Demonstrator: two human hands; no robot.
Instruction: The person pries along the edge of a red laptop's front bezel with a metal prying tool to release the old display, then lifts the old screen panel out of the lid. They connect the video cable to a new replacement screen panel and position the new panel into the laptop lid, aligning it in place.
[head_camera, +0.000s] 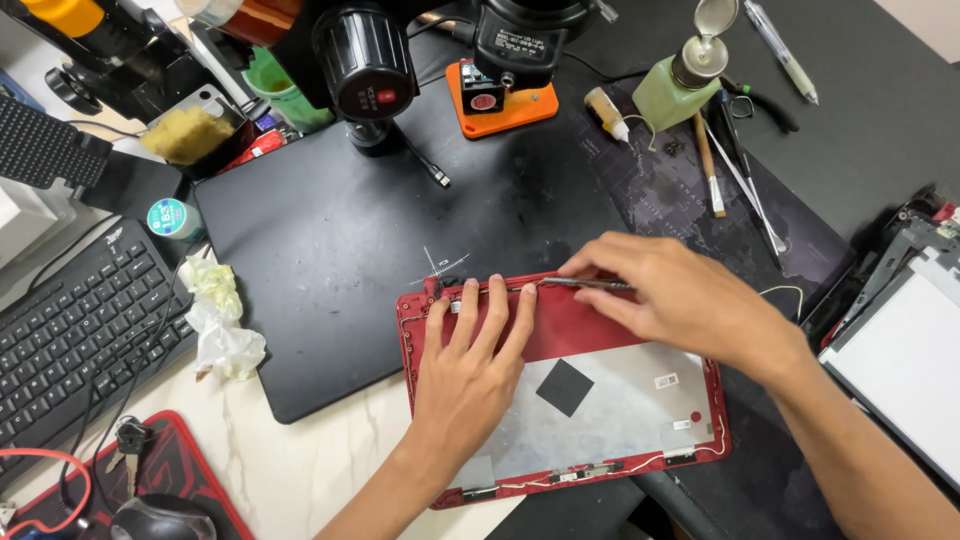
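The left hand (470, 375) was laid flat, fingers spread, on the upper edge of a red laptop lid (610, 415), part of which was hidden beneath it. The right hand (680, 295) was closed in a pinch on a slim dark tool (590, 285), whose tip was held against the lid's top rim; what the tip touched could not be made out. One lid was seen, lying on a black mat (350, 250) upon the worktop (300, 470). One keyboard (80, 320) was cut off at the left, one crumpled tissue (220, 320) lay near it, and one green bottle (675, 90) stood beyond.
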